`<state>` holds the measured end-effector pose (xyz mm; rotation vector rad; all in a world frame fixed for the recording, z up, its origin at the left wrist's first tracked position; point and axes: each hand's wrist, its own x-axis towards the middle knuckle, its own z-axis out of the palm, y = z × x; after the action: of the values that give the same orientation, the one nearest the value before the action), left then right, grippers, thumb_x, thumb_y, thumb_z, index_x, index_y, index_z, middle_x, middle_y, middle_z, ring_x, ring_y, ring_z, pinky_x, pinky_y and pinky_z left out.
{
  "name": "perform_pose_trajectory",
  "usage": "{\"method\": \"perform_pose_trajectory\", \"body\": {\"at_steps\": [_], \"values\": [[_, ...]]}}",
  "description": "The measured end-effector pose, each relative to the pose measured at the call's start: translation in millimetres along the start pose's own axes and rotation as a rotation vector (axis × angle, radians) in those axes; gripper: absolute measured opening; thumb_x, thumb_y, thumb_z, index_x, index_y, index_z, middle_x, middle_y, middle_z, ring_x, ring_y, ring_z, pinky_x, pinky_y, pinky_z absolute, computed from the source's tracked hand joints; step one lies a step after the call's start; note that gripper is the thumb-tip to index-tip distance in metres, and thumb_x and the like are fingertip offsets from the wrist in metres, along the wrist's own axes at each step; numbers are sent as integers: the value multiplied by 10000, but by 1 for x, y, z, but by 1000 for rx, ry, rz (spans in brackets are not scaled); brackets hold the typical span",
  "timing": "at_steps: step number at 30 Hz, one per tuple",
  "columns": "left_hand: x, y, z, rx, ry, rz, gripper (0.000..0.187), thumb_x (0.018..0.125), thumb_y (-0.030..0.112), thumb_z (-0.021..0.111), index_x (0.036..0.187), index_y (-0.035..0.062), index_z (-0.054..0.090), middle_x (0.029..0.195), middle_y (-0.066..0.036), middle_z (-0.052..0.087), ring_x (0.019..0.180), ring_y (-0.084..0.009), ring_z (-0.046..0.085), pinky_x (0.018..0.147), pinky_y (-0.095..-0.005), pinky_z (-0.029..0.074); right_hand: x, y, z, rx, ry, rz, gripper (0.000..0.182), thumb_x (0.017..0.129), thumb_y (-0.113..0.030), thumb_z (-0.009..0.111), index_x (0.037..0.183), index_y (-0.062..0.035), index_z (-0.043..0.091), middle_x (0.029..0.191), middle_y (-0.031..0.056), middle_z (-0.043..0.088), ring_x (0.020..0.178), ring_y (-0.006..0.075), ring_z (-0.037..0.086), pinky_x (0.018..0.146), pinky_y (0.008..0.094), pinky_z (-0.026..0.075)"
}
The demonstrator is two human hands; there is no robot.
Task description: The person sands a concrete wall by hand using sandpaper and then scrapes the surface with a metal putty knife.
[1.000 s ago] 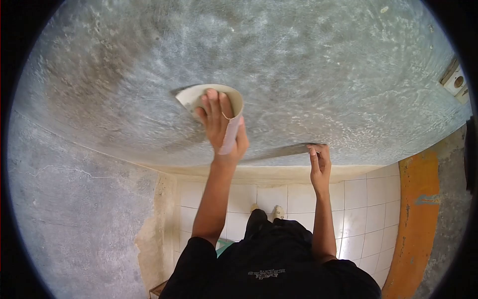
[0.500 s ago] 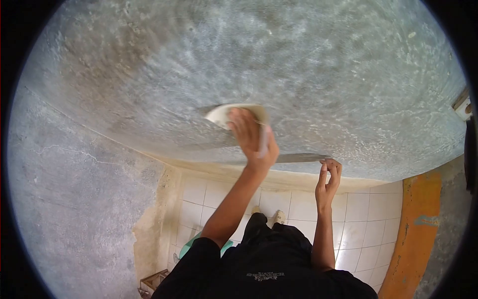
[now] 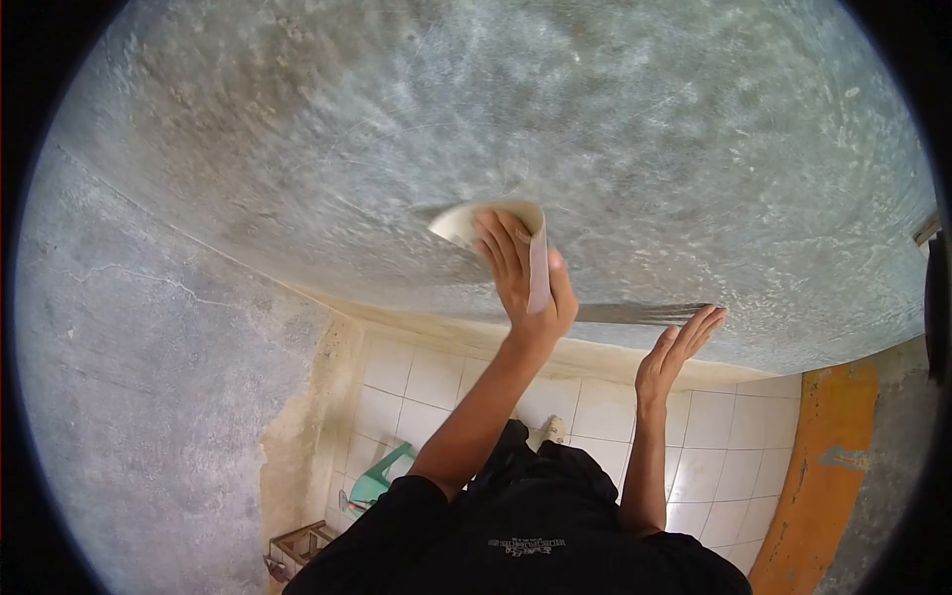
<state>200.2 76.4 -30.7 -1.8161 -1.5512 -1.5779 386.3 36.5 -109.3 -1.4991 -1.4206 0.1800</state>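
A bent sheet of sandpaper (image 3: 457,224), cream on the part facing me with a pinkish flap curled back, lies against the grey wall (image 3: 654,149). My left hand (image 3: 518,283) holds it to the wall, fingers laid over the sheet and thumb beside the flap. Lower and to the right, my right hand (image 3: 672,362) is open and holds nothing. Its straight fingers reach up to the wall, their tips at or very near the surface, with a dark shadow stretching left from them.
White floor tiles (image 3: 709,451) lie below, around my feet. A green plastic stool or similar item (image 3: 375,484) and a wooden frame-like object (image 3: 300,543) are at lower left. The side wall (image 3: 169,367) is cracked. An orange-painted strip (image 3: 828,461) runs down the right.
My left hand and the sandpaper have shifted slightly to the right along the wall. My right hand has moved right, and its fingers have gone from bent to straightened.
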Motion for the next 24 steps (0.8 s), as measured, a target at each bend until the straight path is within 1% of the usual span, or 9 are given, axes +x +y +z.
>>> {"method": "perform_pose_trajectory", "body": {"at_steps": [2,4,7,9,15,17,19,22,24], "values": [[-49,-15,12,-54,-42,-77,638,1001,308,295,1398,-166,137,1474,-366,75,1383,-503,36,1112,-566,58,0,2,1,8,-8,13,658,1003,-460,181,1492,-47,29,1550,188,-64,1425,353,-105,1121,510,-58],[-105,-41,33,-51,50,-380,645,1005,336,295,1405,-149,152,1491,-321,117,1408,-426,76,1134,-490,93,-1,7,0,-4,-31,21,661,1002,-468,178,1493,-54,26,1550,187,-63,1425,347,-109,1119,507,-72],[-102,-64,20,-762,299,-1194,608,1002,254,316,1425,-125,100,1524,-259,74,1429,-343,45,1151,-385,76,-5,15,-6,-25,-90,23,669,998,-481,181,1494,-58,29,1551,183,-66,1426,344,-107,1118,504,-82],[-110,-84,7,-729,102,-1342,567,976,184,319,1420,-122,145,1515,-249,139,1420,-320,123,1140,-352,126,-3,14,-13,-1,-125,15,678,995,-495,176,1494,-61,28,1551,180,-70,1426,346,-104,1118,503,-86],[-109,-60,44,-105,496,-645,471,901,159,333,1242,-143,451,1314,-300,463,1268,-359,410,1052,-357,283,-3,16,-10,61,-106,-22,684,990,-511,151,1494,-67,24,1554,166,-66,1430,329,-89,1133,479,-58],[-90,-49,24,-116,238,-882,466,891,179,339,1197,-134,497,1236,-321,515,1217,-408,450,1032,-377,314,-2,17,-12,66,-122,-23,679,992,-505,156,1494,-67,25,1554,163,-66,1430,327,-90,1137,473,-54],[-74,-48,-15,-227,-338,-1350,451,879,184,346,1135,-133,538,1155,-350,546,1174,-467,467,1011,-420,342,-4,17,-17,61,-149,-19,676,993,-501,161,1494,-69,26,1554,163,-65,1429,328,-91,1140,470,-49],[-75,-52,-19,-147,-425,-1217,443,867,202,349,1079,-126,558,1093,-368,548,1052,-509,496,946,-465,390,-3,19,-22,54,-185,-21,665,996,-492,169,1495,-74,33,1553,165,-64,1428,332,-90,1142,472,-36],[-86,-73,-20,5,-608,-950,415,867,188,358,1050,-121,566,1068,-344,570,1017,-474,522,917,-448,408,-4,20,-24,72,-198,-32,650,1000,-480,174,1497,-81,45,1553,165,-64,1429,330,-87,1142,474,-18]]}}
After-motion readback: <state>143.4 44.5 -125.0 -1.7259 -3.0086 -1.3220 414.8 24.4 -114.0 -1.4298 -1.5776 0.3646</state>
